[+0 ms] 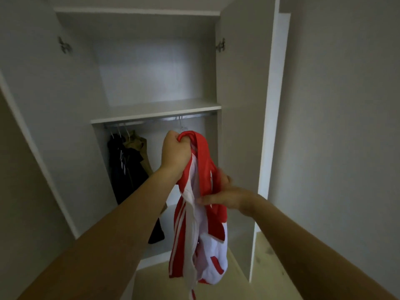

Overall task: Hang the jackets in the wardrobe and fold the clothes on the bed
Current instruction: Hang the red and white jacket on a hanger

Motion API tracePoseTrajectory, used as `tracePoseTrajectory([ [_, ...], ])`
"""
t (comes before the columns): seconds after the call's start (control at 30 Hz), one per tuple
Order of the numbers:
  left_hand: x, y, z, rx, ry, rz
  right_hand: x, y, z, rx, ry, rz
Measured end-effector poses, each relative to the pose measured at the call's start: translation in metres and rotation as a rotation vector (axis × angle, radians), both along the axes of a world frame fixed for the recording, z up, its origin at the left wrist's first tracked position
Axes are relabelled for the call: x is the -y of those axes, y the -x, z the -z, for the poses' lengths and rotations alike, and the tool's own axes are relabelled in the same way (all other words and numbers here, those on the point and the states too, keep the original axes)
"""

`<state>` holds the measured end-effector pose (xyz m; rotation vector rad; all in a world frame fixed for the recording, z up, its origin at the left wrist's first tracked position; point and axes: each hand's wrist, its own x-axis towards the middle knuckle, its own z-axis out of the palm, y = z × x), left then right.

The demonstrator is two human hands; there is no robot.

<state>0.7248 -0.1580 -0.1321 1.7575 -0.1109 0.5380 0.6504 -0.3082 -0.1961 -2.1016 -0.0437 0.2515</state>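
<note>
Red-white jacket (201, 213): left hand (176, 152) fists its collar, blurred right hand (225, 198) apparently pinching fabric.

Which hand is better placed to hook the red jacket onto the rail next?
Probably the left hand: it grips the red jacket at the collar, raised just below the rail. The right hand sits lower, on the jacket's side.

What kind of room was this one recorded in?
Most likely a bedroom or dressing area, facing an open wardrobe. A hanging rail under its shelf carries dark jackets on hangers, and the left hand holds up a red and white jacket.
</note>
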Motion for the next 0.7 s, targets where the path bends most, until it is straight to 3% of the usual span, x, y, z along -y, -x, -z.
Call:
tracePoseTrajectory([
  [0.1, 0.001, -0.060, -0.005, 0.029, -0.070, -0.028, -0.005, -0.068, 0.009, 0.082, -0.032, -0.073],
  [0.17, -0.004, -0.093, -0.004, 0.048, -0.094, -0.071, -0.003, -0.110, 0.016, 0.093, 0.072, -0.097],
  [0.23, -0.013, -0.124, -0.001, 0.041, -0.109, -0.104, 0.003, -0.156, 0.026, 0.151, 0.205, 0.054],
  [0.27, -0.019, -0.140, 0.002, 0.024, -0.109, -0.107, 0.008, -0.178, 0.029, 0.159, 0.172, 0.172],
  [0.43, -0.048, -0.226, 0.039, -0.160, -0.250, -0.033, 0.013, -0.292, 0.017, 0.068, -0.509, 0.630],
  [0.5, -0.057, -0.266, 0.063, -0.337, -0.314, 0.042, 0.002, -0.331, 0.006, 0.028, -0.690, 0.644],
  [0.57, -0.068, -0.310, 0.087, -0.540, -0.294, 0.156, -0.012, -0.367, -0.001, 0.064, -0.585, 0.544],
  [0.63, -0.082, -0.355, 0.110, -0.706, -0.270, 0.270, -0.022, -0.404, -0.003, 0.191, -0.256, 0.435],
  [0.7, -0.093, -0.395, 0.128, -0.884, -0.398, 0.376, -0.024, -0.443, -0.003, 0.396, 0.138, 0.345],
])
